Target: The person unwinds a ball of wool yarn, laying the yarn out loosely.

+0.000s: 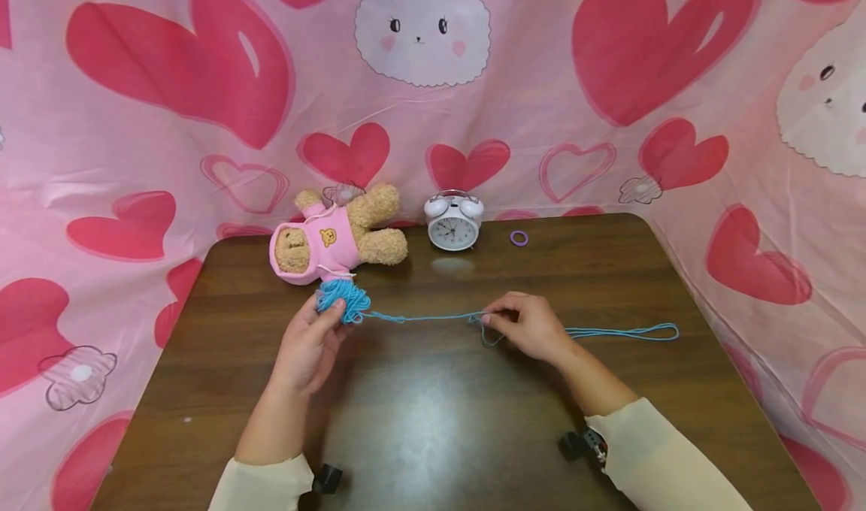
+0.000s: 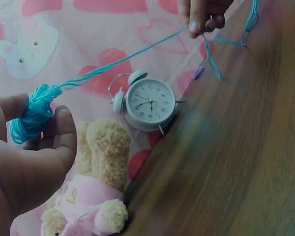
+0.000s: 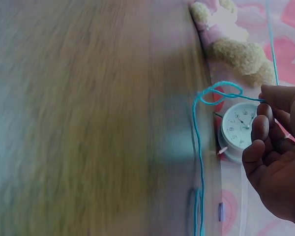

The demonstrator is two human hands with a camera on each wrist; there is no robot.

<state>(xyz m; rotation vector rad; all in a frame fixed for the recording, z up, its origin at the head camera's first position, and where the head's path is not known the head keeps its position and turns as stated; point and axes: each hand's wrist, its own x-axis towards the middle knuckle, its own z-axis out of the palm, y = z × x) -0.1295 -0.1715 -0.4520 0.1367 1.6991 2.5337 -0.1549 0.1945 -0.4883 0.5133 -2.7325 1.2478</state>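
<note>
A bundle of blue yarn (image 1: 343, 300) is gripped between the thumb and fingers of my left hand (image 1: 310, 346), left of the table's middle. From it a strand (image 1: 426, 318) runs tight to the right. My right hand (image 1: 531, 325) pinches that strand between thumb and fingertips. Below the right fingertips hangs a small slack loop (image 3: 221, 93), seen in the right wrist view. Past the right hand, a long doubled length of yarn (image 1: 629, 333) lies on the wood, ending in a bend.
A teddy bear (image 1: 331, 244) in a pink hoodie lies on its back just beyond the left hand. At the table's back stand a white twin-bell alarm clock (image 1: 454, 224) and a purple ring (image 1: 519, 238). Pink heart-print cloth (image 1: 433, 120) hangs behind the brown table (image 1: 419, 421).
</note>
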